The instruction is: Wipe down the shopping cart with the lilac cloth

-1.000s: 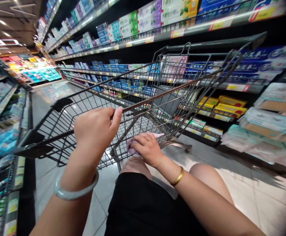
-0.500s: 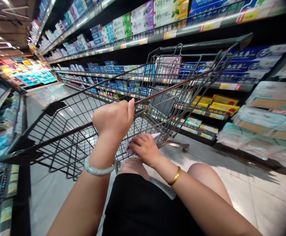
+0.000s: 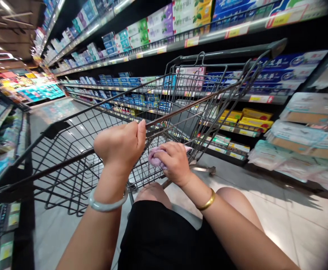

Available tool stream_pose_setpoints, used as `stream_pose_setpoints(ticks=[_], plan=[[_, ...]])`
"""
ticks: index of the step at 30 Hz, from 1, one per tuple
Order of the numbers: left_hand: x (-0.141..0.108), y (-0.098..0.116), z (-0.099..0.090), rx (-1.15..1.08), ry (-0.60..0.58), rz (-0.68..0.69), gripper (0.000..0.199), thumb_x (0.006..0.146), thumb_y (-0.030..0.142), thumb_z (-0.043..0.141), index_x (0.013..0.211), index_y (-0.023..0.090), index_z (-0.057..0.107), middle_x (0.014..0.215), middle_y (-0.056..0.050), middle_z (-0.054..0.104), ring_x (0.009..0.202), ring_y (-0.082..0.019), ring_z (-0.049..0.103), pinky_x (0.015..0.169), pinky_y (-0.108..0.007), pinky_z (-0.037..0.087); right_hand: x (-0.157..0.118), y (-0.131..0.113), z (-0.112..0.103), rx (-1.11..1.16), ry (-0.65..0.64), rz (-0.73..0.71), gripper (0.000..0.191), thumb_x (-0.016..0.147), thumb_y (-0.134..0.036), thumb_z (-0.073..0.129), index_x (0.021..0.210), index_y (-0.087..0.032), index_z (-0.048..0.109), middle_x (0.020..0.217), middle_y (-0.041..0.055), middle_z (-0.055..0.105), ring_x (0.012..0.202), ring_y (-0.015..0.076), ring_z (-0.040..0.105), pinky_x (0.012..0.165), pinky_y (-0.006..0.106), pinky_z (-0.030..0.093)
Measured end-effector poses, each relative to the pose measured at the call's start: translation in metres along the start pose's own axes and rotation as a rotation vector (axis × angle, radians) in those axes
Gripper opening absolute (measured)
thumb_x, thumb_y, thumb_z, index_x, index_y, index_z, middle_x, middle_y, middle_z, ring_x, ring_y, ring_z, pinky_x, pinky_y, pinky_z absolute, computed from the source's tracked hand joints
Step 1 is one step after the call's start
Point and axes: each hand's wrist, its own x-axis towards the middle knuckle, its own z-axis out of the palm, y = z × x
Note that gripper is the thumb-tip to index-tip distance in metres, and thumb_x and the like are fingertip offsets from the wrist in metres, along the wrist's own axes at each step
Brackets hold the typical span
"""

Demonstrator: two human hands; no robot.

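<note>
A wire shopping cart (image 3: 209, 98) stands across in front of me, its basket reaching to the left. My left hand (image 3: 121, 144) is wrapped round the brown top rail of its near side. Lower and to the right, my right hand (image 3: 176, 161) has its fingers closed on a light purple cloth (image 3: 155, 157), bunched up beside the cart's wire side. A corner of the cloth sticks out past the knuckles. Whether the cloth touches the wires I cannot tell.
Shelves of boxed toothpaste (image 3: 119, 79) run along the far side of the aisle. Packs in clear plastic (image 3: 307, 138) hang at the right. Another shelf unit (image 3: 0, 142) lines the left edge. Pale floor tiles (image 3: 282, 217) lie around my bent knees.
The near side of the cart has swung towards me and left, my left hand moving with it. My right hand and the cloth have risen slightly and shifted right.
</note>
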Motion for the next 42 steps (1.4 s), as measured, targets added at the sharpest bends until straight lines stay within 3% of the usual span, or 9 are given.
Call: stream_pose_setpoints(ticks=[5,13,19,24,27,31,34,38,42], plan=[[-0.008,-0.011,-0.005,0.052,0.076,0.064,0.052,0.101,0.050,0.041,0.061,0.019,0.051,0.055,-0.002,0.046,0.052,-0.013,0.027,0.062,-0.036,0.008,0.011,-0.012,0.005,0.005,0.029,-0.174,0.016,0.101,-0.030,0.056,0.102,-0.026,0.071,0.110,0.0015,0.073,0.105,0.0180,0.058,0.088,0.037,0.037],[-0.011,-0.027,-0.006,0.103,0.125,0.134,0.047,0.100,0.044,0.046,0.060,0.020,0.051,0.054,-0.002,0.049,0.052,-0.013,0.029,0.057,-0.033,0.012,0.038,-0.016,-0.011,0.000,0.192,0.066,0.018,0.096,-0.022,0.058,0.104,-0.028,0.073,0.109,0.0046,0.069,0.110,0.0213,0.057,0.092,0.038,0.040],[-0.013,-0.030,-0.010,0.082,0.134,0.162,0.045,0.100,0.040,0.046,0.061,0.020,0.054,0.054,-0.002,0.054,0.052,-0.014,0.040,0.057,-0.033,0.014,0.050,-0.033,-0.009,-0.035,0.173,-0.028,0.018,0.099,-0.027,0.056,0.104,-0.030,0.073,0.111,0.0019,0.070,0.111,0.0201,0.057,0.092,0.037,0.040],[-0.014,-0.032,-0.010,0.099,0.203,0.225,0.043,0.100,0.037,0.048,0.060,0.022,0.052,0.050,-0.002,0.053,0.051,-0.016,0.044,0.055,-0.034,0.015,0.059,-0.015,-0.029,0.054,0.321,0.106,0.014,0.092,-0.021,0.063,0.100,-0.028,0.071,0.104,0.0030,0.067,0.102,0.0198,0.060,0.090,0.037,0.045],[-0.013,-0.033,-0.009,0.089,0.229,0.244,0.042,0.099,0.036,0.050,0.059,0.022,0.050,0.050,-0.001,0.053,0.051,-0.016,0.044,0.054,-0.034,0.016,0.062,-0.023,-0.035,0.060,0.406,0.163,0.015,0.091,-0.020,0.063,0.101,-0.028,0.070,0.104,0.0038,0.066,0.102,0.0205,0.061,0.090,0.038,0.047],[-0.013,-0.033,-0.009,0.033,0.195,0.255,0.040,0.099,0.034,0.046,0.060,0.023,0.050,0.052,-0.001,0.054,0.050,-0.017,0.043,0.054,-0.035,0.018,0.066,-0.040,-0.031,-0.010,0.322,0.047,0.020,0.094,-0.020,0.060,0.108,-0.031,0.070,0.111,0.0030,0.069,0.111,0.0213,0.059,0.096,0.039,0.045],[-0.014,-0.035,-0.010,-0.007,0.181,0.259,0.040,0.099,0.034,0.040,0.062,0.024,0.048,0.054,-0.001,0.054,0.051,-0.017,0.043,0.055,-0.036,0.019,0.069,-0.027,-0.038,-0.036,0.325,0.001,0.020,0.094,-0.020,0.061,0.109,-0.031,0.069,0.112,0.0017,0.070,0.111,0.0212,0.060,0.096,0.040,0.046],[-0.016,-0.039,-0.009,-0.064,0.177,0.256,0.040,0.099,0.034,0.036,0.063,0.024,0.052,0.055,-0.001,0.054,0.054,-0.019,0.047,0.056,-0.036,0.021,0.072,0.007,-0.061,-0.090,0.480,0.148,0.020,0.091,-0.019,0.059,0.106,-0.027,0.069,0.109,0.0047,0.065,0.107,0.0244,0.061,0.097,0.046,0.045],[-0.015,-0.041,-0.006,-0.096,0.196,0.256,0.043,0.100,0.033,0.034,0.063,0.024,0.054,0.054,-0.002,0.055,0.053,-0.018,0.048,0.056,-0.036,0.020,0.070,-0.005,-0.061,-0.097,0.511,0.161,0.021,0.091,-0.018,0.058,0.106,-0.027,0.070,0.110,0.0060,0.067,0.111,0.0259,0.060,0.100,0.048,0.044]])
